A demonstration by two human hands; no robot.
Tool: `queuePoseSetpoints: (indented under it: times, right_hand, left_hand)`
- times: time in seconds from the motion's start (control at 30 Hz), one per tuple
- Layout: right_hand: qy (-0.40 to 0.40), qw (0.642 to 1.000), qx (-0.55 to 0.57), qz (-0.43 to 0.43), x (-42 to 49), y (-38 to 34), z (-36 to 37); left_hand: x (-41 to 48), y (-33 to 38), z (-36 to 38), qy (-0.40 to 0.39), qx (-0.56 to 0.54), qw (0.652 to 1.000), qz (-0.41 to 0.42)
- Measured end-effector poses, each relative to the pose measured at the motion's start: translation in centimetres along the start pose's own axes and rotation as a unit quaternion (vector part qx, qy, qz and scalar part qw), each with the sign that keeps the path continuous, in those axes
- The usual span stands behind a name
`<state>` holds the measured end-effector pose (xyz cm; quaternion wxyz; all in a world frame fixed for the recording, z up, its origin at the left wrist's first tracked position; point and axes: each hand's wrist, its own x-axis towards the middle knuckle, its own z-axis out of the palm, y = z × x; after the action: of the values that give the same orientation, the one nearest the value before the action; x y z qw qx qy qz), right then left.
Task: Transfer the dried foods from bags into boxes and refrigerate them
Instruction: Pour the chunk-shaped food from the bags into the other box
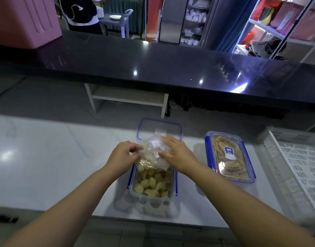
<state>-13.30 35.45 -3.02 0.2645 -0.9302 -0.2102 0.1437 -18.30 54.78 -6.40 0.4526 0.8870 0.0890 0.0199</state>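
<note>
A clear plastic bag point(154, 154) of pale yellow dried chunks hangs tilted over an open clear box point(135, 190) with blue clips on the white counter. Many chunks point(151, 184) lie in the box. My left hand point(123, 155) pinches the bag's left side. My right hand point(177, 154) holds the bag's right side, thumb and fingers curled around it. The box's lid point(159, 126) lies flat just behind it. To the right stands a second box point(230, 157), lid clipped on, filled with tan dried strips.
A white perforated crate point(299, 166) sits at the counter's right end. A raised black bar top point(153, 65) runs across behind the counter. A small white shelf unit point(128, 97) stands below it. A person in dark clothes point(81, 13) stands far back left.
</note>
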Motion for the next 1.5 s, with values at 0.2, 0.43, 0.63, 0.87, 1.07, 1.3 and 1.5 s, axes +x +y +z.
queuePoseSetpoints:
  times: [0.2,0.43,0.63,0.87,1.07,1.3,1.5]
  right_hand:
    - [0.039,0.999,0.026,0.003,-1.3,0.8,1.6]
    - [0.051,0.996,0.071,0.004,-3.2,1.4,2.4]
    - [0.056,0.996,0.075,-0.005,-4.9,1.5,3.2]
    - [0.077,0.996,0.046,-0.026,-4.6,1.4,4.0]
    - [0.09,0.995,-0.022,-0.034,-1.9,2.3,2.6]
    - [0.063,0.997,0.031,0.015,-0.9,1.4,0.4]
    - [0.043,0.998,0.048,0.003,-3.2,1.5,0.4]
  left_hand:
    - [-0.9,-0.2,0.2,-0.018,0.008,1.0,-0.01]
    - [-2.1,0.5,0.2,-0.06,0.005,0.998,-0.017]
    - [-3.5,0.1,0.0,-0.095,0.003,0.995,-0.02]
    - [-4.1,0.1,1.0,-0.032,0.008,0.999,-0.031]
    - [-2.7,1.0,2.0,-0.005,-0.031,0.998,-0.056]
    - [-1.4,1.9,1.6,-0.023,-0.032,0.999,-0.037]
    - [-2.7,1.5,0.8,-0.039,-0.004,0.999,0.001]
